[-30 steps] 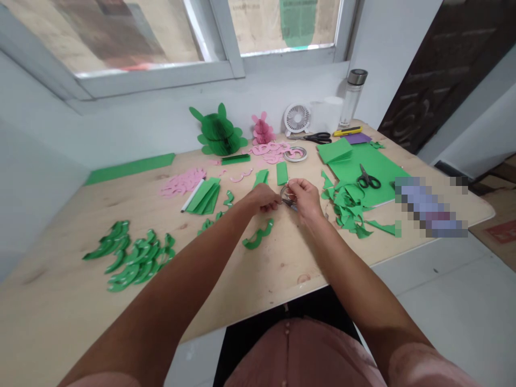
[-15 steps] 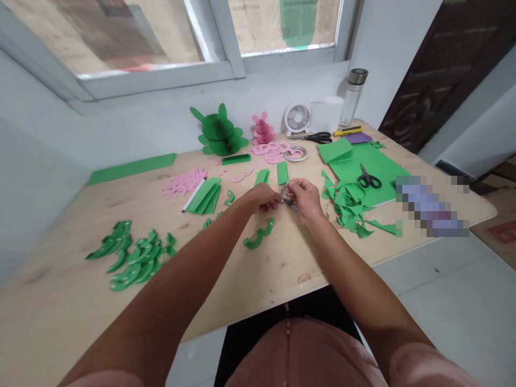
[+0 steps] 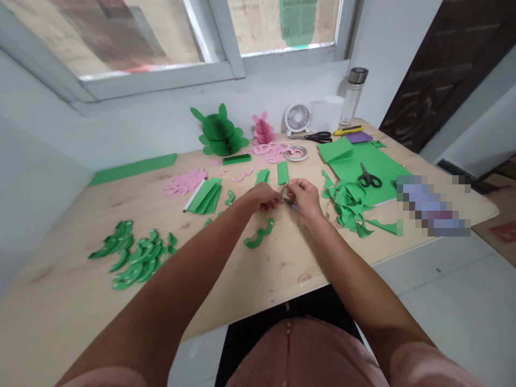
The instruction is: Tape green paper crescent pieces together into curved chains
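My left hand (image 3: 267,198) and my right hand (image 3: 305,196) almost meet over the middle of the wooden table. The right fingers are closed on a small, thin ring-shaped thing (image 3: 285,192); a dark, narrow object (image 3: 291,203) shows beneath that hand, too small to name. On the left, the fingers are pinched together beside the ring, and what they hold is hidden. A wavy green paper strip (image 3: 259,234) lies just in front of my hands. Behind them are a folded green paper rectangle (image 3: 282,173) and another green piece (image 3: 262,177).
Green curved strips (image 3: 139,260) are piled at left, pink cutouts (image 3: 185,183) behind them. Green scraps (image 3: 349,204) and scissors (image 3: 369,177) lie at right. A tape roll (image 3: 295,154), small fan (image 3: 298,118), green paper figure (image 3: 221,131) and glass bottle (image 3: 352,102) stand farther back.
Both hands keep nearly the same position and grip. The whole view has shifted very slightly; nothing on the table has visibly moved.
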Demonstrator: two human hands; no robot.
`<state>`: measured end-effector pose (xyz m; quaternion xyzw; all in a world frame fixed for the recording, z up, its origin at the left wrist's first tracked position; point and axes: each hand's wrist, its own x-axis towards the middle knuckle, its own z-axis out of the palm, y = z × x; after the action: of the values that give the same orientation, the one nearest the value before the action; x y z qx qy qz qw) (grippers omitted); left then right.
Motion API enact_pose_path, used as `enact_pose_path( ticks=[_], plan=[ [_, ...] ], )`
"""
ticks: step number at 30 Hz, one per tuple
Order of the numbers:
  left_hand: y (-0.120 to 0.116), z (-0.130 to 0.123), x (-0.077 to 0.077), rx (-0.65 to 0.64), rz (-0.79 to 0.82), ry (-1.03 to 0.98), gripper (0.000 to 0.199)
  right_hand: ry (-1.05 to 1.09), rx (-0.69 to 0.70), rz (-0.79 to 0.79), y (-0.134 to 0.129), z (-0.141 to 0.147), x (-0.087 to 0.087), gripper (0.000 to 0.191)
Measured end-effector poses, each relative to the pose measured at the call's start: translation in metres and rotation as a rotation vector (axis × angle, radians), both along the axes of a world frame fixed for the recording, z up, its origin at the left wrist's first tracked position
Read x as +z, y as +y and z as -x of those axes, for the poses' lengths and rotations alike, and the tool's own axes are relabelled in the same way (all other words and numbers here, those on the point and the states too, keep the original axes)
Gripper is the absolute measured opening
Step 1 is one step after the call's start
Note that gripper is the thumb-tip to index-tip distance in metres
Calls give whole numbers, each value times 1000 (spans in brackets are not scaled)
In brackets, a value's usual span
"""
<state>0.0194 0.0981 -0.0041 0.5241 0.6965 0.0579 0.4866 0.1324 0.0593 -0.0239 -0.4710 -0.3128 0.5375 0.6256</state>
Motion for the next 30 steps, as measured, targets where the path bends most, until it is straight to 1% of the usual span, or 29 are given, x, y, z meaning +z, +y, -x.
enact_pose_path(
  ticks=[10,20,30],
  plan=[
    [-1,0,1,14,1,-26,17,26,-4,-19,-1,1,0,10],
    [-3,0,1,7,-10,-47,6,19,-7,-15,-1,2,-1,9],
    [-1,2,-1,15,0,-73,10,21,-12,-21,-1,2,-1,10]
  ],
)
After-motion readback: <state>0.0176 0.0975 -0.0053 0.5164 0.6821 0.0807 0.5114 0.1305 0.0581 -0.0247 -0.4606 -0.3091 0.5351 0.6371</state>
